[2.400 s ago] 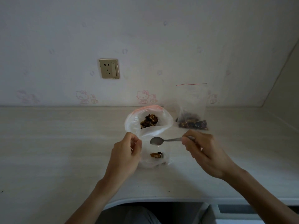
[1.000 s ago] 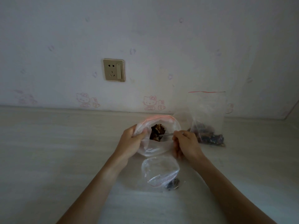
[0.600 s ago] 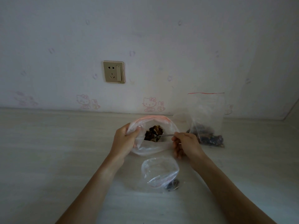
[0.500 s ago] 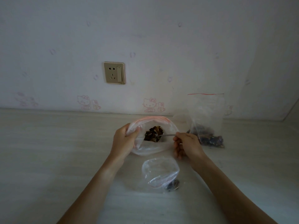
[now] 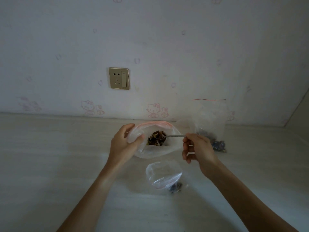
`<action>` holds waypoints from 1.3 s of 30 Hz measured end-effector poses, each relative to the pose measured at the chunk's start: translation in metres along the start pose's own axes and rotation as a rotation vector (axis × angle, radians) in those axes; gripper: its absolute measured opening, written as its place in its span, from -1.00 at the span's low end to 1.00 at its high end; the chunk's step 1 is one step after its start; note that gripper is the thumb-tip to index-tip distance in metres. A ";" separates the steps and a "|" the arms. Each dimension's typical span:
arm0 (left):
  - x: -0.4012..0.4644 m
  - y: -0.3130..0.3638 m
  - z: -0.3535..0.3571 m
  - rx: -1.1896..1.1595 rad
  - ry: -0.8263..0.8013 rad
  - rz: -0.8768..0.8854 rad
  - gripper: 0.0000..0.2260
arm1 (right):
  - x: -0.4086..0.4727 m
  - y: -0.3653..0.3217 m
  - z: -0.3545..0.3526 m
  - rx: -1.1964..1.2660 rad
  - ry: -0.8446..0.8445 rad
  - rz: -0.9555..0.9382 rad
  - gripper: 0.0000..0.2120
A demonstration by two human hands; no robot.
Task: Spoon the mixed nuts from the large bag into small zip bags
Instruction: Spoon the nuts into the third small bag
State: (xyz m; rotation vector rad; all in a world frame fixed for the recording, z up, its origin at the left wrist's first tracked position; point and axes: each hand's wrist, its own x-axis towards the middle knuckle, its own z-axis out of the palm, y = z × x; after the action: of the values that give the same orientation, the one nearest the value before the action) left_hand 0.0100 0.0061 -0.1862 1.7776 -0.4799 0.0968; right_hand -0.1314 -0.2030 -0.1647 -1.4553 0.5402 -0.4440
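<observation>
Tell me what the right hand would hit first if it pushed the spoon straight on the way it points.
The right hand points the spoon leftward into the large bag. It would likely dig into the nuts first, then meet the left hand gripping the bag's rim; depth is unclear.

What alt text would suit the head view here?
A right hand dips a spoon into nuts in a large bag held open by the left hand; a small zip bag lies nearer on the counter.
</observation>
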 end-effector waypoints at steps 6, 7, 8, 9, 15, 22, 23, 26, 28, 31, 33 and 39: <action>-0.029 0.008 -0.011 0.143 0.203 0.207 -0.63 | -0.033 -0.015 -0.020 0.023 -0.052 -0.073 -0.70; -0.035 0.010 -0.013 0.163 0.213 0.240 -0.69 | -0.039 -0.016 -0.024 0.023 -0.062 -0.080 -0.69; -0.041 0.011 -0.013 0.177 0.202 0.256 -0.76 | -0.044 -0.016 -0.027 0.021 -0.071 -0.084 -0.69; -0.048 0.012 -0.014 0.189 0.169 0.249 -0.82 | -0.049 -0.016 -0.030 0.019 -0.077 -0.086 -0.69; -0.074 0.008 -0.004 0.471 -0.199 -0.005 -0.65 | -0.073 -0.006 -0.045 -0.024 -0.096 -0.058 -0.69; -0.081 0.009 0.005 0.569 -0.314 -0.053 -0.79 | -0.089 -0.001 -0.050 -0.112 -0.129 -0.037 -0.67; -0.082 0.008 0.005 0.553 -0.306 -0.041 -0.83 | -0.091 -0.002 -0.050 -0.137 -0.138 -0.046 -0.67; -0.086 0.008 0.006 0.461 -0.257 0.009 -0.92 | -0.098 -0.003 -0.051 -0.229 -0.172 -0.103 -0.65; -0.088 0.010 0.006 0.398 -0.244 0.056 -0.89 | -0.102 -0.005 -0.050 -0.298 -0.200 -0.175 -0.64; -0.090 0.016 0.004 0.332 -0.240 0.115 -0.90 | -0.106 -0.008 -0.047 -0.508 -0.227 -0.369 -0.65; -0.090 0.019 0.002 0.303 -0.238 0.144 -0.91 | -0.110 -0.010 -0.045 -0.685 -0.275 -0.557 -0.66; -0.089 0.023 -0.004 0.313 -0.228 0.186 -0.92 | -0.113 -0.016 -0.046 -0.972 -0.318 -0.928 -0.68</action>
State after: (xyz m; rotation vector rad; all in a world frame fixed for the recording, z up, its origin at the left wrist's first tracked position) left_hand -0.0786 0.0299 -0.1922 2.0580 -0.8312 0.1043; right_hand -0.2489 -0.1751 -0.1417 -2.6520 -0.2942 -0.6895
